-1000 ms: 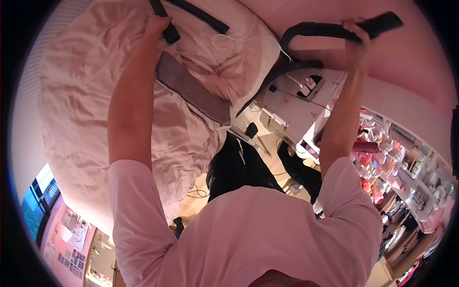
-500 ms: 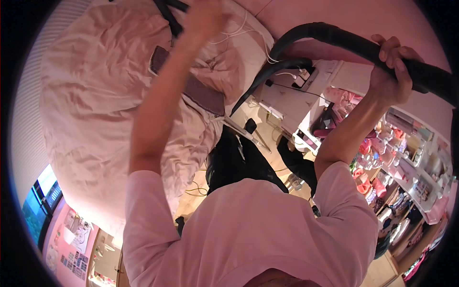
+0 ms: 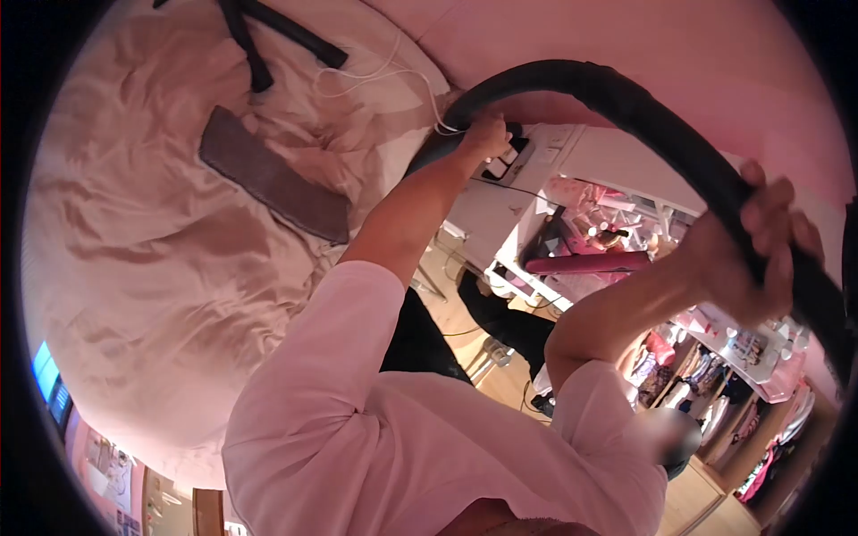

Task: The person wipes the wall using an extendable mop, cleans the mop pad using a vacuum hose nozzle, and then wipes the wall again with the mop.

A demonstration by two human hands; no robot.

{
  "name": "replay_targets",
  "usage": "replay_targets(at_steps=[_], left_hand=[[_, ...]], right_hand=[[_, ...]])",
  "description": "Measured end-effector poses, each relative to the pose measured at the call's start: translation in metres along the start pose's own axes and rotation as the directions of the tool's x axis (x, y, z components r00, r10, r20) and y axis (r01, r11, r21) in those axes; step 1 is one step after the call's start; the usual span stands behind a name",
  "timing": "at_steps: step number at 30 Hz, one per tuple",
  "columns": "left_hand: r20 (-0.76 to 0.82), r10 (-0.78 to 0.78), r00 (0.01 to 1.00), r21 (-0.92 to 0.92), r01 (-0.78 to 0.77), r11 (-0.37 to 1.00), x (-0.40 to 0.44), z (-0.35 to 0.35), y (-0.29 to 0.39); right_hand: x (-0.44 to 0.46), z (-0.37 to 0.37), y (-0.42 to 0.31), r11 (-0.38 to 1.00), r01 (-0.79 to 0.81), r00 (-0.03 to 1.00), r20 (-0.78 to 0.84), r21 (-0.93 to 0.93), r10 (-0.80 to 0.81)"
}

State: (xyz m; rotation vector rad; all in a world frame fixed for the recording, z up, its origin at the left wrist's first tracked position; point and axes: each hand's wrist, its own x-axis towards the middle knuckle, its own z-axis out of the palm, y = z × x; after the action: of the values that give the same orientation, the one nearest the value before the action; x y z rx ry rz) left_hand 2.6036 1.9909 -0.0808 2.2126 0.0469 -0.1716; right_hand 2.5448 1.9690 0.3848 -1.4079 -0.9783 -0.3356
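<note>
A thick black padded tube (image 3: 617, 94) arches across the upper right. My right hand (image 3: 760, 246) is wrapped around its right-hand stretch, slightly blurred by motion. Farther left, my left hand (image 3: 489, 140) is closed at the tube's lower left part, where dark padding shows on both sides of the fingers. The exact grip there is partly hidden by the hand itself. A grey-brown flat padded piece (image 3: 273, 174) lies on the bed at the left, apart from both hands.
The bed (image 3: 134, 268) has rumpled pale bedding. Two black tube ends (image 3: 295, 36) rest at its top, near a white cable (image 3: 402, 73). Beyond my left hand, a white cabinet (image 3: 487, 201) carries a power strip (image 3: 514, 163). Crowded shelves (image 3: 706, 384) stand at the right.
My left hand has moved right and down from above the bed to the black padded tube. My right hand and its stretch of tube have lowered. The view has shifted.
</note>
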Motion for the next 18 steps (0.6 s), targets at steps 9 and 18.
replay_targets(at_steps=[9, 18], left_hand=[[0.010, -0.158, 0.987, 0.115, 0.155, 0.981, 0.026, 0.043, 0.028], [-0.310, 0.153, 0.938, 0.010, -0.157, 0.987, -0.028, 0.029, 0.033]], right_hand=[[-0.001, -0.056, -0.063, 0.993, 0.062, 0.985, -0.164, 0.105, -0.044], [0.000, -0.063, -0.047, 0.991, 0.125, 0.855, -0.501, -0.050, -0.133]])
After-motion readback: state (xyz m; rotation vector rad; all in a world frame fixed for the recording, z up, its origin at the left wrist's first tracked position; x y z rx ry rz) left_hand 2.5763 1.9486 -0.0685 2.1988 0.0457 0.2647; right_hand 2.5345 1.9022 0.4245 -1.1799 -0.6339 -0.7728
